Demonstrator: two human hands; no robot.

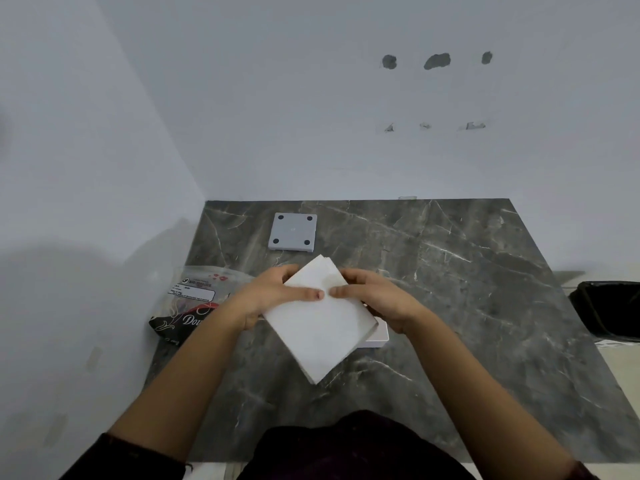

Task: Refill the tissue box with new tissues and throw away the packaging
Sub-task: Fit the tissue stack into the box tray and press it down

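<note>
A white stack of tissues [322,327] is held tilted above the dark marble table [467,289]. My left hand [273,296] grips its left side and my right hand [374,299] grips its right side, thumbs nearly meeting on top. Under the stack's right corner a white tissue box [379,337] peeks out, mostly hidden. A grey square lid or base with four dark feet [293,232] lies upside down farther back. The plastic tissue packaging [194,303], clear with black and red print, lies at the table's left edge beside my left wrist.
White walls close the table in at the back and left. A black bin [609,310] with a dark liner stands on the floor past the table's right edge.
</note>
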